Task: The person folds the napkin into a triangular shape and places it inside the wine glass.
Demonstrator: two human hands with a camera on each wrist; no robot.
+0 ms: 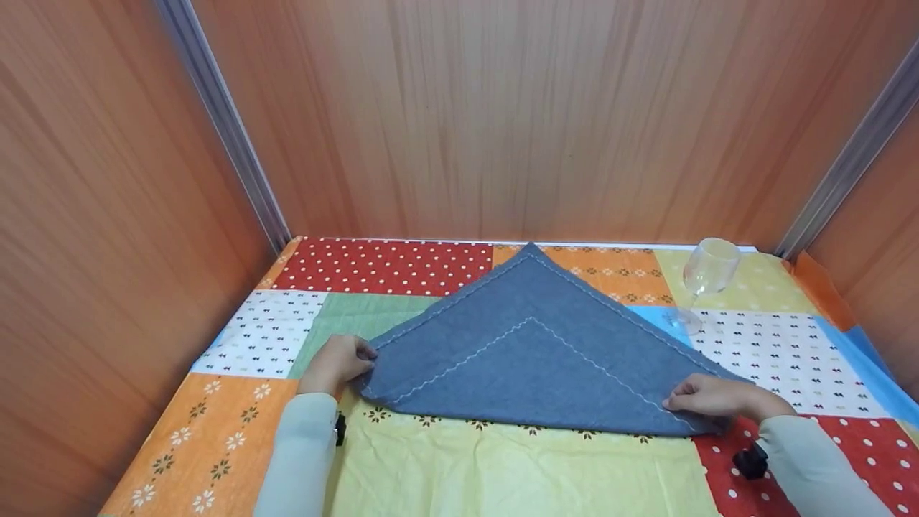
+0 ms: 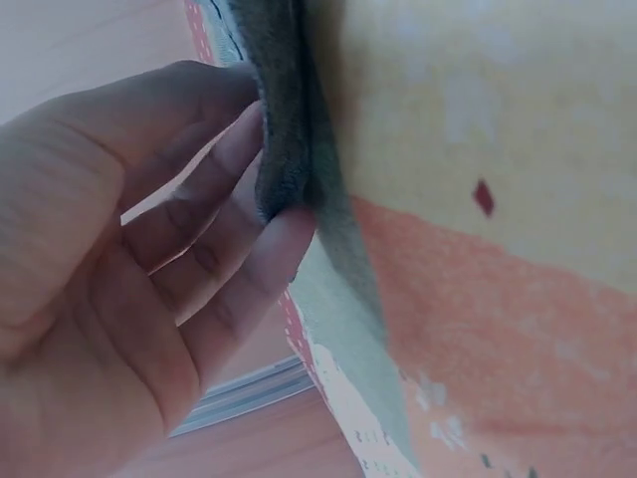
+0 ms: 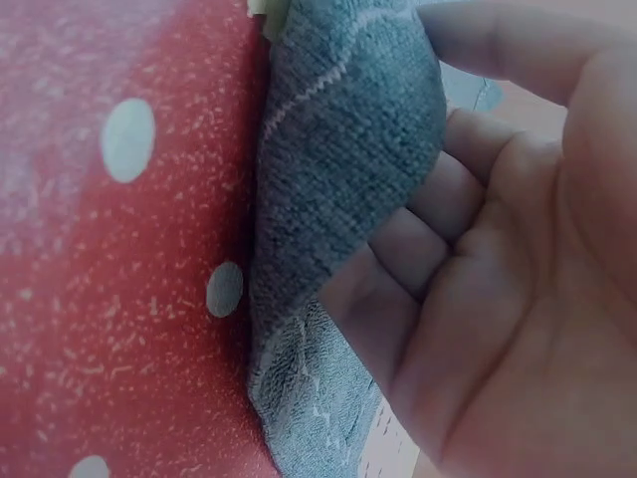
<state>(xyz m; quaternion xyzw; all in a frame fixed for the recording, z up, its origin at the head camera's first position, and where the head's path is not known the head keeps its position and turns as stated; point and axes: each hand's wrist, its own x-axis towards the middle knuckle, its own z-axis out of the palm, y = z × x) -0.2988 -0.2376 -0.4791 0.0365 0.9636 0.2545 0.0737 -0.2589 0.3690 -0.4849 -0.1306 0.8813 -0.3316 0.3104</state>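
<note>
A grey-blue towel [image 1: 502, 373] with white zigzag stitching lies folded into a triangle, its peak pointing to the back wall. My left hand [image 1: 339, 364] pinches the towel's left corner; in the left wrist view the fingers [image 2: 264, 254] reach behind its edge. At the right corner my right hand [image 1: 718, 396] holds the towel between thumb and fingers. Seen from the right wrist, that corner of the towel [image 3: 348, 169] curls up off the red dotted fabric, with the thumb on its stitched face and the other fingers behind it.
A clear wine glass [image 1: 711, 267] stands upright at the back right, beyond the towel's right slope. Beneath everything is a patchwork tablecloth [image 1: 517, 474]. Wood-grain panels [image 1: 488, 122] with metal corner strips close in the table at the back and sides.
</note>
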